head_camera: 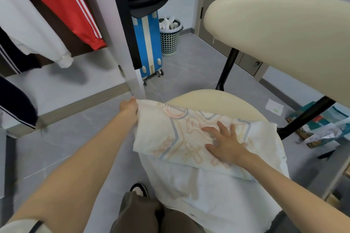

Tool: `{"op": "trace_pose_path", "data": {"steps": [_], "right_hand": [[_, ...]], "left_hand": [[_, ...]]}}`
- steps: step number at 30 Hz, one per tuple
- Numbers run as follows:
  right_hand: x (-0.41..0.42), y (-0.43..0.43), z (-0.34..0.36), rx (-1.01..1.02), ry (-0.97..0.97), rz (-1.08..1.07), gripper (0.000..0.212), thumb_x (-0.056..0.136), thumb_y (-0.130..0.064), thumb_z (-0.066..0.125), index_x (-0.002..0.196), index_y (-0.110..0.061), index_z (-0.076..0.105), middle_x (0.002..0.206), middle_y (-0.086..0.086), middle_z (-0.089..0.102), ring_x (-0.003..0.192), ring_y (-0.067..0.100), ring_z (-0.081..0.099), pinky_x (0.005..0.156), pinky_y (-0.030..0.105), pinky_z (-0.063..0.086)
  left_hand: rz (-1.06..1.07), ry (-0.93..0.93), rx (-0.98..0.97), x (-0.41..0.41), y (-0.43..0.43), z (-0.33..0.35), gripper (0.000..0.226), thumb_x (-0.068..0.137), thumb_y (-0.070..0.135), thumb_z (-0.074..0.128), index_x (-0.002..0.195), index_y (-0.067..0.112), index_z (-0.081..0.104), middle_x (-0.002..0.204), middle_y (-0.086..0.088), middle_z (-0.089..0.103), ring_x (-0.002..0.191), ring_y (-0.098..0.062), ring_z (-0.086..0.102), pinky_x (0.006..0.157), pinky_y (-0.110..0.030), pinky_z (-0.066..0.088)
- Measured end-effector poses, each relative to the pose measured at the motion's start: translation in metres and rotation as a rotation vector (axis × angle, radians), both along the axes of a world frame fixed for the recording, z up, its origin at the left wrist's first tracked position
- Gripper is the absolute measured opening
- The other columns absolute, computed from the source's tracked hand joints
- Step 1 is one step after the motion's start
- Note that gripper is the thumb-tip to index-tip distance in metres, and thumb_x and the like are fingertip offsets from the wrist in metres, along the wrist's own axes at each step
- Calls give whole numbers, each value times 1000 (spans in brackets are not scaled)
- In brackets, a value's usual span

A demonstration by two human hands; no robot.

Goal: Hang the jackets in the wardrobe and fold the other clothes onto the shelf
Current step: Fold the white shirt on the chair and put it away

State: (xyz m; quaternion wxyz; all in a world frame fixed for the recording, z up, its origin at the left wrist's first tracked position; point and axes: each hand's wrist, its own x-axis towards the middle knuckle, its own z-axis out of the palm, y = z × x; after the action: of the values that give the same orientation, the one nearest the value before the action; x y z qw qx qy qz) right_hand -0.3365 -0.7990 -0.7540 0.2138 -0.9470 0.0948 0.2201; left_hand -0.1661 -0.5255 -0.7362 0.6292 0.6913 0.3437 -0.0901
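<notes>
Flat atop shirt (170,134) (printed): right hand (226,144)

Bright, soft, even light fills the room, with no glare. The hanging white cotton sleeve (62,58) throws a faint, blurred shadow on the grey wardrobe floor (56,89). The wide lens bows the cream padded chair back (274,34). The pale printed white T-shirt (170,138) looks slightly smeared, and the picture is softest at its edges.
</notes>
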Motion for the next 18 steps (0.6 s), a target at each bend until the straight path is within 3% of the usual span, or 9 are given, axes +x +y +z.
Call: {"op": "trace_pose_path", "data": {"steps": [3, 5, 6, 8, 10, 12, 15, 18], "right_hand": [[-2, -2, 2, -16, 26, 2, 48, 93, -53, 44, 128, -70, 16, 158, -19, -8, 144, 30, -23, 104, 74, 8], [-1, -2, 4, -31, 32, 7, 50, 94, -52, 43, 132, -67, 16, 159, -17, -6, 145, 31, -21, 106, 74, 9], [-1, -1, 5, -37, 34, 11, 50, 95, -51, 43, 135, -65, 16, 159, -16, -5, 145, 32, -20, 107, 73, 9], [-1, -2, 6, -38, 19, 40, 51, 95, -48, 44, 138, -60, 19, 160, -10, -1, 147, 31, -17, 111, 69, 10], [-2, -6, 10, -40, -24, 45, 50, 95, -44, 47, 139, -54, 25, 160, -6, 7, 148, 28, -8, 115, 60, 14], [-3, -11, 16, -91, -99, 9, 50, 94, -43, 47, 139, -51, 27, 159, -8, 12, 147, 24, 2, 114, 55, 20], [-5, -18, 21, -147, -200, -40, 51, 98, -48, 39, 146, -49, 19, 161, -9, 4, 148, 22, -3, 114, 59, 7], [-15, -22, 14, -158, -175, -26, 51, 100, -52, 27, 148, -51, 9, 162, -10, -5, 148, 22, -12, 113, 63, -3]], "left_hand": [[44, 64, -177, -3, 11, -9, 39, 100, 22, 49, 135, 4, 49, 120, -14, 63, 94, -25, 62, 84, -37, 52], [-21, 22, -187, -8, 10, -5, 25, 99, 12, 49, 124, 9, 54, 96, -11, 63, 73, -19, 57, 63, -29, 53], [-80, 3, -167, -12, 7, 0, 18, 98, 8, 50, 115, 14, 56, 94, -10, 60, 72, -18, 56, 58, -27, 51], [-266, -3, 56, -15, 4, 5, 27, 97, 9, 51, 124, 16, 53, 120, -13, 56, 100, -27, 60, 78, -33, 52], [-499, 51, 516, -22, -1, 16, 37, 99, 20, 46, 136, 14, 44, 141, -18, 39, 128, -34, 41, 100, -36, 40], [-554, -60, 836, -32, -11, 28, 37, 101, 23, 40, 136, 13, 43, 142, -20, 28, 132, -35, 28, 103, -38, 34], [-663, -502, 1005, -53, -44, 37, 41, 102, 25, 37, 142, 17, 42, 139, -16, 34, 128, -31, 31, 107, -41, 29], [-1015, -658, 1119, -88, -85, 18, 45, 103, 38, 26, 148, 35, 30, 153, -2, 28, 142, -26, 19, 116, -56, 5]]}}
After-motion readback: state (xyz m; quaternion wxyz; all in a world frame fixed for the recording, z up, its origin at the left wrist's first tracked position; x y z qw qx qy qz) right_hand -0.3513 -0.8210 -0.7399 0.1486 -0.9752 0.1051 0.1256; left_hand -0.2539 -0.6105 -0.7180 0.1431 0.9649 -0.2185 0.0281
